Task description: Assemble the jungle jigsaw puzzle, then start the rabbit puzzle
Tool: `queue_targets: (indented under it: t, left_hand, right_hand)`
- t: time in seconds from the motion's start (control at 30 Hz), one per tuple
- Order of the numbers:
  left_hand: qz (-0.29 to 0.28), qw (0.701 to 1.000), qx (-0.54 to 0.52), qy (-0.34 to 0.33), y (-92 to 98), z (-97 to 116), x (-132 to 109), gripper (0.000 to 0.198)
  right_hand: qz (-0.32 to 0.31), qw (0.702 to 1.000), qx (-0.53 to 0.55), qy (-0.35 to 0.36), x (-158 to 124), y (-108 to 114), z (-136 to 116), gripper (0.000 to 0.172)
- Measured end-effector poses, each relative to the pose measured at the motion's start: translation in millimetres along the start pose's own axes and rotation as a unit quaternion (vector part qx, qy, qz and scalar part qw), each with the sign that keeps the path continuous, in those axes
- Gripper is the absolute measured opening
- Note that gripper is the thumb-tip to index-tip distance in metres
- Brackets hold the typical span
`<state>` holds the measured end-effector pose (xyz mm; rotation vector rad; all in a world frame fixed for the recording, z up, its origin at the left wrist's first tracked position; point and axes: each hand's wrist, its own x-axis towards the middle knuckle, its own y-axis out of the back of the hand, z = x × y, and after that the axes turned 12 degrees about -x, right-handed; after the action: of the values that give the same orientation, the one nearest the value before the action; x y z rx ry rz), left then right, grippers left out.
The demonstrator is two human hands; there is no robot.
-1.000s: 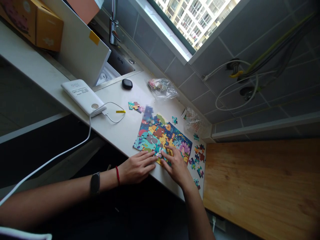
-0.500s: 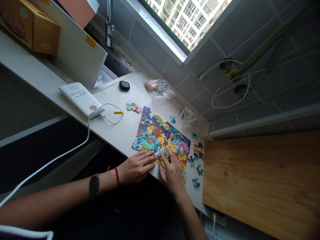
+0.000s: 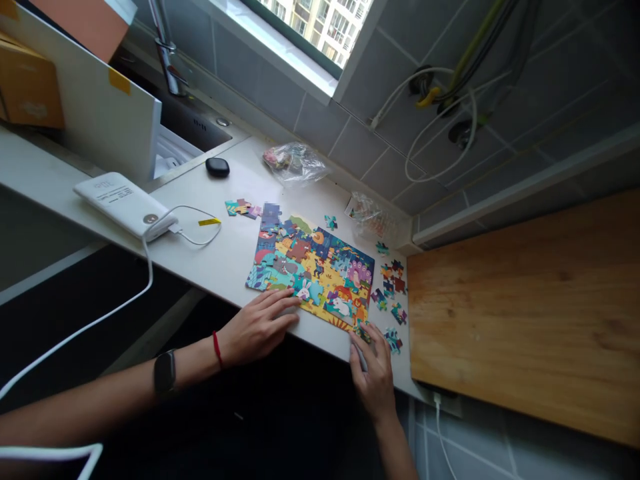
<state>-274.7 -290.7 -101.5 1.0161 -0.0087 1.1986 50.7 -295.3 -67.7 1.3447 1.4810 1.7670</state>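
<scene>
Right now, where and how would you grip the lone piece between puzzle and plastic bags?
Probably pinch the lone piece by opposite edges, straight from above: it looks thin and flat on the counter, leaving little to grip underneath, and lies apart from the puzzle, so its edges are free.

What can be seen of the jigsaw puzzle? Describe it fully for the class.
The jigsaw puzzle is a flat, colourful sheet of interlocking, cardboard-looking pieces showing cartoon animals, including a white rabbit. Partly assembled, it lies face up near the front edge of the white counter, its far-left outline uneven. The left hand touches its near edge; the right hand is at its near-right corner.
</scene>
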Motion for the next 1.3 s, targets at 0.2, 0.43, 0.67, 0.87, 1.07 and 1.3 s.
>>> queue_targets:
  t: [0.2, 0.43, 0.67, 0.87, 1.07, 1.3]
  left_hand:
    - [-0.013, 0.999, 0.026, 0.044, 2.0, 7.5, 5.5, 0.048]
    - [-0.057, 0.994, 0.072, 0.059, -3.8, 9.5, 23.5, 0.046]
    - [-0.085, 0.990, 0.091, 0.064, -11.8, 7.8, 41.6, 0.040]
    - [-0.114, 0.991, 0.057, 0.040, -11.9, 7.8, 52.7, 0.037]
    - [-0.098, 0.994, 0.046, 0.028, -12.4, 6.7, 58.9, 0.033]
    - [0.107, 0.993, -0.046, 0.020, -12.7, 8.8, 53.4, 0.041]
  right_hand:
    - [0.023, 0.996, 0.050, 0.069, 18.2, -8.9, 8.3, 0.037]
    - [0.039, 0.985, 0.130, 0.103, 35.8, -15.8, 13.3, 0.032]
    - [0.047, 0.978, 0.192, 0.072, 36.6, -18.3, 14.6, 0.033]
    - [0.137, 0.946, 0.284, -0.079, 35.2, -16.4, 24.2, 0.045]
    - [0.156, 0.878, 0.403, -0.203, 29.4, -22.1, 34.3, 0.031]
    - [0.125, 0.870, 0.437, -0.192, 23.6, -21.1, 34.2, 0.032]
